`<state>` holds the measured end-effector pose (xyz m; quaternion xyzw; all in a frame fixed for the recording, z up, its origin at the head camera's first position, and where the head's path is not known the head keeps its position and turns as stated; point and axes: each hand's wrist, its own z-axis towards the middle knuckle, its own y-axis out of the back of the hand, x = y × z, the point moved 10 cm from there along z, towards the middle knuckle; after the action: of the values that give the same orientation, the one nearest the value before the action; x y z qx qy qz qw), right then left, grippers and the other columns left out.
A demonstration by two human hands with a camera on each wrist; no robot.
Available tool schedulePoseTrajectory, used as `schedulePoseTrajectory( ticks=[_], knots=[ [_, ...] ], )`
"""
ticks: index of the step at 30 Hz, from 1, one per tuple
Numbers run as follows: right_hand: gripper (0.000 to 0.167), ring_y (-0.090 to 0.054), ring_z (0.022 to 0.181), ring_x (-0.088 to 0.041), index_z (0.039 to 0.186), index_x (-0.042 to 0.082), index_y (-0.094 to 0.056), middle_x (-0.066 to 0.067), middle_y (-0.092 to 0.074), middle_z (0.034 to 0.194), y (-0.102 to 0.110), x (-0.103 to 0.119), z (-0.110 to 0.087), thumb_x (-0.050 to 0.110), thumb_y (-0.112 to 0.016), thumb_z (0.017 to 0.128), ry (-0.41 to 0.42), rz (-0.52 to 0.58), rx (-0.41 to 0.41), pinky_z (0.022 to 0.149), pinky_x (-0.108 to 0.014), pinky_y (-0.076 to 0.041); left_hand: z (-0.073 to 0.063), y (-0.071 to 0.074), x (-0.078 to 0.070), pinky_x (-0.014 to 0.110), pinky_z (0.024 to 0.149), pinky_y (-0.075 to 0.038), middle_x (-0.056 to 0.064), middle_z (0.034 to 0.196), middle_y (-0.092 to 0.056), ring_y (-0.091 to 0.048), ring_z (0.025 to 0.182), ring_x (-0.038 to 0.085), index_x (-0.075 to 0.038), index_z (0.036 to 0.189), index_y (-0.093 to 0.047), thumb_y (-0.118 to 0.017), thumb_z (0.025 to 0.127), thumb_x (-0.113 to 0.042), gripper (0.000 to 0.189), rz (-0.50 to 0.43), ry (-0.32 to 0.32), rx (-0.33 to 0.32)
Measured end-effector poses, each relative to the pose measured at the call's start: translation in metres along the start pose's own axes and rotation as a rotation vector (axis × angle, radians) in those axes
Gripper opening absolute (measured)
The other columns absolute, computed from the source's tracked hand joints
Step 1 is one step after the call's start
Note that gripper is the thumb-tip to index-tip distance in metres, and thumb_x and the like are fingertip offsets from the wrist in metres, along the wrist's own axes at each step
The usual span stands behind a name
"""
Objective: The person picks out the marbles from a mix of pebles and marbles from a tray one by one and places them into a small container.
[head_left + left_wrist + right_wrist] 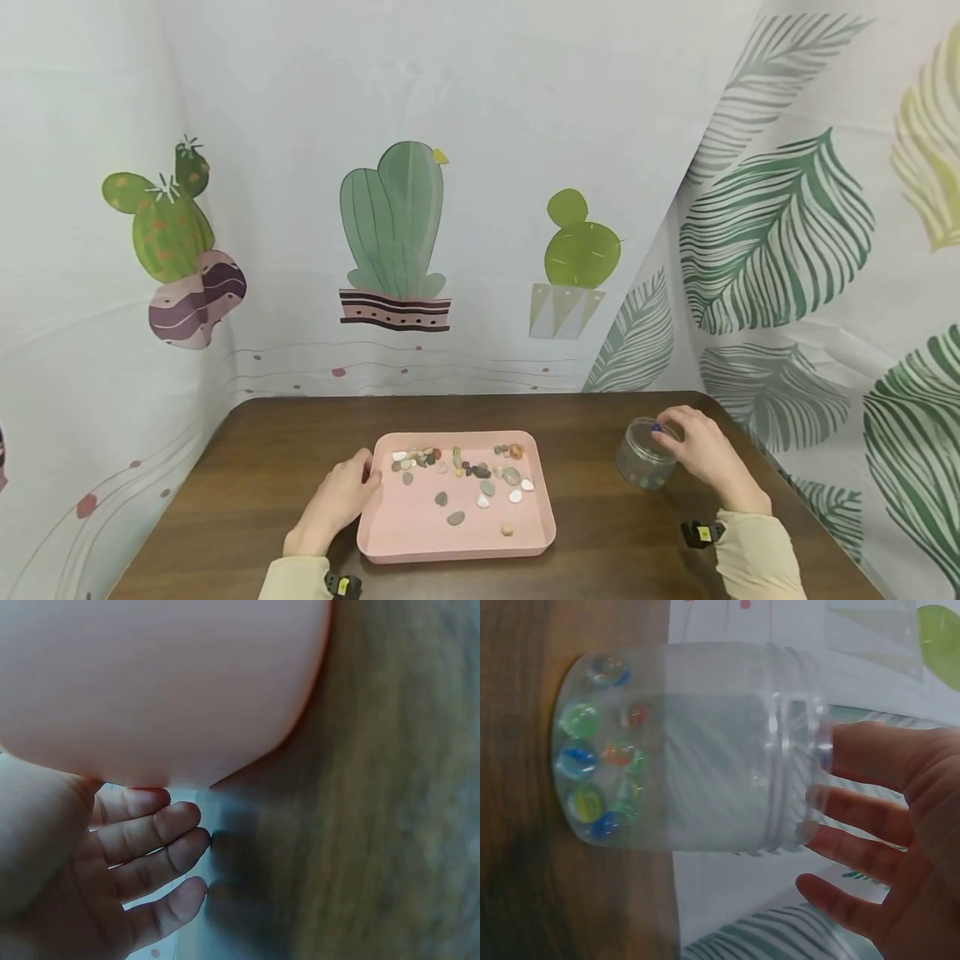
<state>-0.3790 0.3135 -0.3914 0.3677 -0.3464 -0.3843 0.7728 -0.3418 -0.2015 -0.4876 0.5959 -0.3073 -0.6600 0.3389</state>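
Observation:
My right hand [705, 450] is over the mouth of a clear jar [637, 462], pinching a small blue marble [657, 427] between thumb and finger. In the right wrist view, the other fingers reach to the jar's threaded rim. Several coloured glass marbles [577, 760] lie at the jar's bottom. On the other side, my left hand [341, 496] holds the left rim of a pink tray [450, 546] by thumb and index finger. The left wrist view shows its remaining fingers loosely extended outside the tray wall; the thumb tip is hidden there.
Several pebbles and small stones [457, 517] lie scattered in the tray, mostly toward its far side. A brown wooden table [592, 533] bears the tray and jar. Behind it hangs a white cloth [285, 250] printed with cacti and leaves.

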Motion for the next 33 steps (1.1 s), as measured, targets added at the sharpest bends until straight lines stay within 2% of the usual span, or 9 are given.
schedulePoseTrajectory(
  ticks=[8,15,24,33],
  knots=[
    [0.018,-0.062,0.09,-0.036,0.086,0.01,-0.065,-0.012,-0.065,0.098,-0.01,-0.008,0.0,0.009,-0.081,0.077,0.005,0.003,-0.001,0.076,-0.052,-0.047,0.0,-0.001,0.001,0.034,0.056,-0.039,0.0,0.07,-0.05,-0.049,0.063,0.017,-0.011,0.088,-0.053,-0.06,0.092,-0.015,0.009,-0.007,0.004,0.001],
    [0.018,-0.062,0.094,-0.038,0.09,0.009,-0.065,-0.014,-0.064,0.103,-0.017,-0.014,-0.002,0.012,-0.079,0.08,-0.048,0.013,0.056,0.078,-0.053,-0.048,0.002,-0.004,0.004,0.033,0.056,-0.04,0.0,0.071,-0.052,-0.049,0.063,0.016,-0.01,0.09,-0.054,-0.058,0.093,-0.015,0.007,-0.018,0.011,0.008],
    [0.016,-0.061,0.097,-0.039,0.089,0.01,-0.065,-0.015,-0.063,0.104,-0.019,-0.016,-0.003,0.013,-0.079,0.081,-0.07,0.03,0.059,0.08,-0.054,-0.047,0.001,-0.002,0.003,0.033,0.056,-0.04,0.0,0.071,-0.052,-0.049,0.064,0.016,-0.01,0.091,-0.054,-0.059,0.093,-0.015,0.007,-0.01,0.014,0.006],
    [0.02,-0.059,0.102,-0.043,0.096,0.006,-0.068,-0.018,-0.063,0.108,-0.02,-0.017,-0.005,0.022,-0.075,0.086,-0.088,0.045,0.074,0.084,-0.057,-0.044,0.0,0.0,0.0,0.034,0.057,-0.04,0.0,0.071,-0.051,-0.049,0.064,0.016,-0.011,0.089,-0.054,-0.059,0.092,-0.016,0.008,-0.008,0.005,-0.006]
  ],
)
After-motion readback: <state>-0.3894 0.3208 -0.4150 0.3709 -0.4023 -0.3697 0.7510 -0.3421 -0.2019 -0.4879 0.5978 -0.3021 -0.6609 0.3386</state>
